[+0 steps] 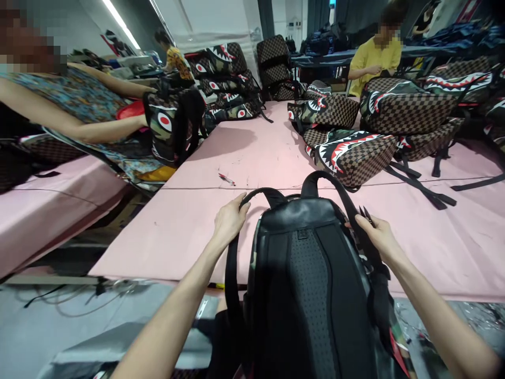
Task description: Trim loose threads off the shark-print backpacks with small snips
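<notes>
A black backpack [311, 273] stands in front of me at the near edge of the pink table [189, 231], its mesh back panel facing me. My left hand [230, 221] is closed on the backpack's left shoulder strap [232, 273] near the top. My right hand [376, 234] is closed on the right shoulder strap [347, 202], and dark pointed tips of a small tool [365, 213] stick out above its fingers.
Several checkered shark-mouth backpacks [355, 152] lie on the table's far right, more [224, 84] are stacked at the back. A small red item [226, 179] lies mid-table. A person [79, 110] at left handles a camouflage backpack [169, 126]; another in yellow [374, 58] works at the back.
</notes>
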### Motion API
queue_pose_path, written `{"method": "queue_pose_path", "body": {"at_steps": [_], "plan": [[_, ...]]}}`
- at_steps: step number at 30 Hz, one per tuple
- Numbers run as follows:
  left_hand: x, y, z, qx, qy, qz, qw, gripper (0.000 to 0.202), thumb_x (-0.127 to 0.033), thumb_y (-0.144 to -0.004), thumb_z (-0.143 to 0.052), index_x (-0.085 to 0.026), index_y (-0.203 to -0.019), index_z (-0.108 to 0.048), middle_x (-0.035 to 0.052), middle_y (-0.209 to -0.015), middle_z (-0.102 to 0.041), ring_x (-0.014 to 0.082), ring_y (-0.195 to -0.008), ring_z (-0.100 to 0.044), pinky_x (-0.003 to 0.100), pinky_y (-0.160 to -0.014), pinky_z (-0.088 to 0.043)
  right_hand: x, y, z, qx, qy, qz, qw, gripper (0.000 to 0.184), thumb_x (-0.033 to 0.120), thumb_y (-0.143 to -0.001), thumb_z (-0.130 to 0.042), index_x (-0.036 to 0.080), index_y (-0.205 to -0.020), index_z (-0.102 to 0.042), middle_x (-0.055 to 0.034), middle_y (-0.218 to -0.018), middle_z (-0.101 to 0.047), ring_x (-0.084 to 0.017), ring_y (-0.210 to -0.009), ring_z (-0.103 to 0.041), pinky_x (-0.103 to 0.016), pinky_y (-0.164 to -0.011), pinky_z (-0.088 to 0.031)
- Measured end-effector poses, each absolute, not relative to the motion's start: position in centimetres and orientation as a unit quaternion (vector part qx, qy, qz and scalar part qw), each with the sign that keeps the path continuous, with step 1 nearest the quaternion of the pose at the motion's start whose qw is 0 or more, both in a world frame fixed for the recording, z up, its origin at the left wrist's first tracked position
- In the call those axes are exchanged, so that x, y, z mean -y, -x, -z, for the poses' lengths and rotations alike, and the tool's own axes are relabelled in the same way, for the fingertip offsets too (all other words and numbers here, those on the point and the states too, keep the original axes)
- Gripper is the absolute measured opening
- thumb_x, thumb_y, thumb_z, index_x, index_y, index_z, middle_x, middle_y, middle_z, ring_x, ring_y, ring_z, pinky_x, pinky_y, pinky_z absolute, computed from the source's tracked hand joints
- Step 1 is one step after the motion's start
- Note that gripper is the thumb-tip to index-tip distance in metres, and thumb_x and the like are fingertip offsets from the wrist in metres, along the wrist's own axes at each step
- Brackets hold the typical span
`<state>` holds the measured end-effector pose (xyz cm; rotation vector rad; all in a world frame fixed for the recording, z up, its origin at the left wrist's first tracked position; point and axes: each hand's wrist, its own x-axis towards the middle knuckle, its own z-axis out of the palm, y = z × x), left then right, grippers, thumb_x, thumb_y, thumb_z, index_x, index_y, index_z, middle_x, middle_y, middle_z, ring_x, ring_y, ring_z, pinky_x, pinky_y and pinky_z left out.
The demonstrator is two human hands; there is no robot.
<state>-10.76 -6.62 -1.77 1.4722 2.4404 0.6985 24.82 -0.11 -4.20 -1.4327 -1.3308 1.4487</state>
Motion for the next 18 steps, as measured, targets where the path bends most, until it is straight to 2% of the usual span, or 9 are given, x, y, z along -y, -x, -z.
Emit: {"method": "queue_pose_path", "body": {"at_steps": [2,3,4,6,8,11,14,16,18], "plan": [[5.4,11.4,1.4,-0.809,-0.512,-0.25,0.144,0.05,-0.032,-0.078,-0.05,-0.018,-0.126,-0.05,0.0115,-0.117,-0.06,0.0276,-0.106,-0.056,0.038,-0.091,-0.041,0.3,-25.3,3.9,0.571,0.552,-0.496,0.352,0.045,0.052,-0.072,-0.06,0.015,-0.095,-0.067,-0.0055,-0.07,-0.066,-0.017,-0.051,-0.058,-0.027,-0.042,-0.046],[5.0,11.8,1.2,-0.799,-0.51,-0.259,0.184,0.049,-0.029,-0.075,-0.053,-0.017,-0.122,-0.053,0.0113,-0.11,-0.064,0.0263,-0.097,-0.061,0.036,-0.086,-0.044,0.5,-25.6,3.7,0.614,0.547,-0.44,0.362,0.042,0.049,-0.073,-0.06,0.016,-0.098,-0.067,-0.0063,-0.078,-0.068,-0.02,-0.061,-0.062,-0.029,-0.05,-0.05],[4.8,12.1,0.8,-0.786,-0.5,-0.273,0.24,0.046,-0.027,-0.073,-0.055,-0.015,-0.117,-0.057,0.011,-0.101,-0.067,0.0249,-0.086,-0.064,0.035,-0.08,-0.047,0.8,-25.8,3.4,0.658,0.537,-0.37,0.377,0.038,0.045,-0.074,-0.06,0.018,-0.1,-0.067,-0.0066,-0.088,-0.068,-0.022,-0.073,-0.064,-0.032,-0.061,-0.052],[5.0,12.4,0.1,-0.748,-0.445,-0.309,0.384,0.037,-0.026,-0.07,-0.059,-0.011,-0.104,-0.063,0.0104,-0.081,-0.069,0.0227,-0.067,-0.065,0.033,-0.067,-0.05,1.7,-25.8,2.7,0.722,0.505,-0.226,0.415,0.031,0.036,-0.076,-0.06,0.022,-0.102,-0.067,-0.0058,-0.105,-0.065,-0.025,-0.095,-0.06,-0.036,-0.08,-0.049],[6.3,12.2,-0.4,-0.682,-0.369,-0.34,0.532,0.032,-0.028,-0.068,-0.063,-0.007,-0.093,-0.065,0.0124,-0.072,-0.069,0.0224,-0.061,-0.064,0.032,-0.06,-0.051,3.2,-25.0,2.0,0.748,0.463,-0.149,0.452,0.027,0.027,-0.078,-0.058,0.024,-0.104,-0.066,-0.0052,-0.107,-0.064,-0.022,-0.097,-0.06,-0.034,-0.084,-0.047],[9.4,10.7,0.1,-0.573,-0.278,-0.387,0.667,0.026,-0.027,-0.067,-0.067,-0.006,-0.084,-0.066,0.0152,-0.074,-0.069,0.0225,-0.067,-0.066,0.03,-0.065,-0.052,5.9,-21.7,1.6,0.787,0.385,-0.206,0.437,0.025,0.02,-0.081,-0.052,0.025,-0.102,-0.065,-0.0043,-0.095,-0.066,-0.018,-0.082,-0.063,-0.028,-0.072,-0.049],[12.1,9.2,2.2,-0.507,-0.188,-0.486,0.687,0.018,-0.022,-0.07,-0.066,-0.013,-0.086,-0.065,0.0094,-0.084,-0.071,0.0208,-0.079,-0.067,0.03,-0.075,-0.053,7.8,-17.4,2.0,0.808,0.366,-0.316,0.336,0.02,0.028,-0.083,-0.053,0.026,-0.097,-0.066,-0.0023,-0.09,-0.069,-0.018,-0.08,-0.064,-0.027,-0.071,-0.048],[13.2,8.9,3.6,-0.481,-0.142,-0.523,0.689,0.016,-0.018,-0.072,-0.064,-0.014,-0.087,-0.065,0.0071,-0.086,-0.071,0.0204,-0.082,-0.066,0.031,-0.079,-0.053,8.4,-15.2,2.5,0.795,0.413,-0.34,0.286,0.027,0.038,-0.08,-0.057,0.027,-0.104,-0.063,-0.002,-0.09,-0.069,-0.02,-0.078,-0.064,-0.029,-0.072,-0.046],[13.8,9.2,4.7,-0.466,-0.124,-0.53,0.697,0.015,-0.015,-0.071,-0.064,-0.012,-0.086,-0.065,0.0084,-0.085,-0.071,0.0214,-0.082,-0.067,0.032,-0.079,-0.053,8.6,-13.8,2.9,0.783,0.451,-0.342,0.259,0.034,0.043,-0.082,-0.053,0.026,-0.112,-0.058,-0.0021,-0.093,-0.068,-0.02,-0.079,-0.064,-0.03,-0.072,-0.044]]}}
